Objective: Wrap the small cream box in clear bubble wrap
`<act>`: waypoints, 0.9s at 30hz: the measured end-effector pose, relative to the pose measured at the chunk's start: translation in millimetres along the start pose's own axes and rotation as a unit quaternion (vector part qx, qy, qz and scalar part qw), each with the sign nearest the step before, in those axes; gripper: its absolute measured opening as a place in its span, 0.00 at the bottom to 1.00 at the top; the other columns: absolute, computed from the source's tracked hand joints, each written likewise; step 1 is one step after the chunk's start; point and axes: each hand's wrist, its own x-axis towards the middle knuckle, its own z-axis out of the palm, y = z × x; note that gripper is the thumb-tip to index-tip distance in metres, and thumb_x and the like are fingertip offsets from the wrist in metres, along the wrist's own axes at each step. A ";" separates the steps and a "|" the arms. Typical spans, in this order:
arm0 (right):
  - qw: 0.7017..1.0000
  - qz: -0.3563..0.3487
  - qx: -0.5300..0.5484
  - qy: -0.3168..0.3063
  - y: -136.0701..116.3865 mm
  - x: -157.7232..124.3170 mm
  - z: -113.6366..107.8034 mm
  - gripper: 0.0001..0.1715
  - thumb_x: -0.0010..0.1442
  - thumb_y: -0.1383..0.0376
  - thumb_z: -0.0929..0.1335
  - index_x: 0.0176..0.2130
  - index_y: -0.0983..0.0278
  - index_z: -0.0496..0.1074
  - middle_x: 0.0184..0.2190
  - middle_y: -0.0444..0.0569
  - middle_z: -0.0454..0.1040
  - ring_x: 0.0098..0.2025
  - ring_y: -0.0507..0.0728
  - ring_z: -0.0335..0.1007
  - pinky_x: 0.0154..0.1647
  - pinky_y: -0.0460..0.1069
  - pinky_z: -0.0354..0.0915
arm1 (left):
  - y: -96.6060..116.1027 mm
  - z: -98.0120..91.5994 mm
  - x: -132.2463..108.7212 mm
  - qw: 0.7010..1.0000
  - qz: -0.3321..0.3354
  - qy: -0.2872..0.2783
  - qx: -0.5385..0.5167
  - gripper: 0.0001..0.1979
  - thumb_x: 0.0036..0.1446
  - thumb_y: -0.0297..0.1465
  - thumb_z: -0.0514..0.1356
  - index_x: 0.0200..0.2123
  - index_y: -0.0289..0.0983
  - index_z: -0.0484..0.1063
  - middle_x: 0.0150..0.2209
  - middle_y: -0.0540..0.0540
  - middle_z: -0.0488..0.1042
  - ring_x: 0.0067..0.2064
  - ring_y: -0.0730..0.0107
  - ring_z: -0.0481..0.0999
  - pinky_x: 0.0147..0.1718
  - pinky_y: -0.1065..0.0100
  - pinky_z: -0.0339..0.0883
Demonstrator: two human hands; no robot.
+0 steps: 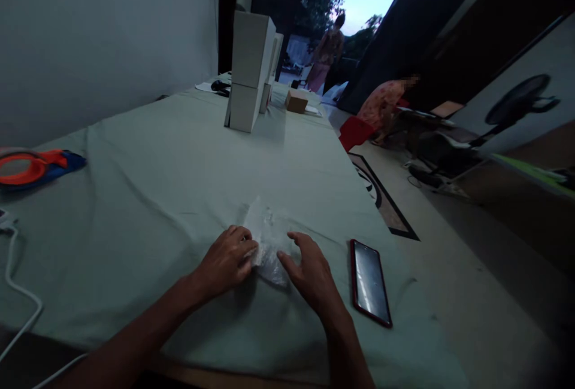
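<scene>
A crumpled piece of clear bubble wrap (271,257) lies on the pale green tablecloth (179,149) between my hands. The fingers of my left hand (229,259) are curled closed on its left edge. On the other side, my right hand (309,266) has thumb and fingers apart, with the thumb tip close to the wrap; whether it touches I cannot tell. Right of that hand lies a phone (371,281) in a dark red case, screen up.
Tall white boxes (246,72) stand farther back, with a small brown box (296,102) behind them. Orange scissors-like handles (27,167) and a white cable (22,293) lie at left. Two people are beyond the table: one by the doorway (330,48), one bent over at right (381,105).
</scene>
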 end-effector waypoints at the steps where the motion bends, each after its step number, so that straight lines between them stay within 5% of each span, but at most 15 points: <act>1: 1.000 0.026 0.000 -0.014 2.1 -2.4 -3.3 0.23 0.58 0.57 0.67 0.51 0.63 0.68 0.48 0.56 0.74 0.47 0.63 0.72 0.46 0.57 0.66 | -0.7 1.3 -0.7 1.000 0.007 0.005 0.001 0.13 0.53 0.20 0.56 0.40 0.38 0.73 0.42 0.44 0.70 0.45 0.61 0.66 0.46 0.61 0.64; 8: 0.978 0.190 0.034 -0.073 2.9 -15.8 -2.5 0.37 0.55 0.52 0.69 0.58 0.67 0.62 0.36 0.52 0.77 0.32 0.59 0.74 0.35 0.52 0.66 | -6.0 9.0 -4.5 0.999 0.040 0.020 -0.018 0.17 0.52 0.19 0.55 0.43 0.38 0.73 0.45 0.42 0.70 0.48 0.59 0.66 0.48 0.59 0.65; 18: 0.979 0.154 0.135 0.006 -20.3 -6.3 30.0 0.39 0.55 0.61 0.65 0.62 0.73 0.56 0.22 0.37 0.63 0.23 0.52 0.62 0.26 0.46 0.59 | -6.7 8.5 -4.3 0.999 0.044 0.001 -0.007 0.19 0.51 0.20 0.57 0.45 0.40 0.74 0.48 0.44 0.73 0.50 0.58 0.66 0.52 0.55 0.62; 27: 0.957 0.168 0.238 -0.006 -40.3 7.1 34.4 0.37 0.54 0.62 0.65 0.61 0.72 0.57 0.25 0.40 0.69 0.25 0.52 0.65 0.27 0.46 0.62 | -2.7 7.3 -2.1 0.999 0.029 -0.009 0.010 0.18 0.51 0.21 0.57 0.45 0.39 0.74 0.46 0.45 0.75 0.45 0.58 0.66 0.49 0.56 0.64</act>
